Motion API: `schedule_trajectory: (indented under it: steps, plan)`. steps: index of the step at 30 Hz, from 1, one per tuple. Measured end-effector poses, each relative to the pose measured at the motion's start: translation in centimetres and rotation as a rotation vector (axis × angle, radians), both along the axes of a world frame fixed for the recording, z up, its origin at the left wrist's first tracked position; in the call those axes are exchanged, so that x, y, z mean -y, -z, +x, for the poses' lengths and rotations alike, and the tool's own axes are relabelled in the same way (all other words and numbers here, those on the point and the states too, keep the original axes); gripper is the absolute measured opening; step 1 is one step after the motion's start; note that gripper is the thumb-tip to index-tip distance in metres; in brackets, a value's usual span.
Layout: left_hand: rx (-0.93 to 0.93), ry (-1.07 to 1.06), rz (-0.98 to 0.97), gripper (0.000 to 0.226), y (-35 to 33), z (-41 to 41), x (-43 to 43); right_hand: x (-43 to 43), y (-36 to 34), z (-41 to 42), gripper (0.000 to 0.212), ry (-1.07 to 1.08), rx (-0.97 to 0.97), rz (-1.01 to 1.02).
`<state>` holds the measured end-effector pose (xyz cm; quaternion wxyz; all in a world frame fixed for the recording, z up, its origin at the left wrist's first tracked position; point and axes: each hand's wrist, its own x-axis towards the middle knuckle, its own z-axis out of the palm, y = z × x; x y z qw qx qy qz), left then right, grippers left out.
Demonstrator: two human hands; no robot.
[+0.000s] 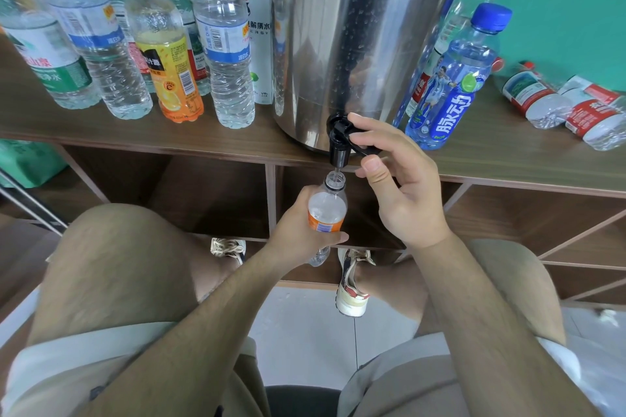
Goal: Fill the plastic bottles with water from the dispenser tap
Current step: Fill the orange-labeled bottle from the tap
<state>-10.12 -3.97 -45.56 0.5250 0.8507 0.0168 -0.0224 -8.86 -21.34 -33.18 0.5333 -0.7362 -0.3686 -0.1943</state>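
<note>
Steel dispenser (355,44) sits on the wooden shelf top (135,132), with its black tap (338,145) hanging over the front edge. Right hand (403,193) is on the tap lever (362,147), just right of the spout: index finger on top, thumb under the tip, pinching it; the other fingers are loosely curled below. Left hand (301,234) grips the small orange-label bottle (327,210), fingers wrapped round the label band and thumb across the front. The bottle is uncapped and upright, its open neck directly under the spout and not touching it. A thin stream seems to run into the neck. Fill level can't be read. Left of the dispenser is a cluster of capped bottles standing, incl. a yellow-cap orange one (166,54). Right of it stands a blue bottle (454,85), and further right two red-label bottles (535,98) lie on their sides.
</note>
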Motion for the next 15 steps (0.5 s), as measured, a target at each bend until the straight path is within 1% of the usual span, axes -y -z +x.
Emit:
schedule_trajectory:
  steps: [15]
  plan:
    - [-0.010,0.012,-0.009,0.083,-0.14,-0.03,0.04,0.05,-0.07,0.09,0.022,0.006,0.010,0.004]
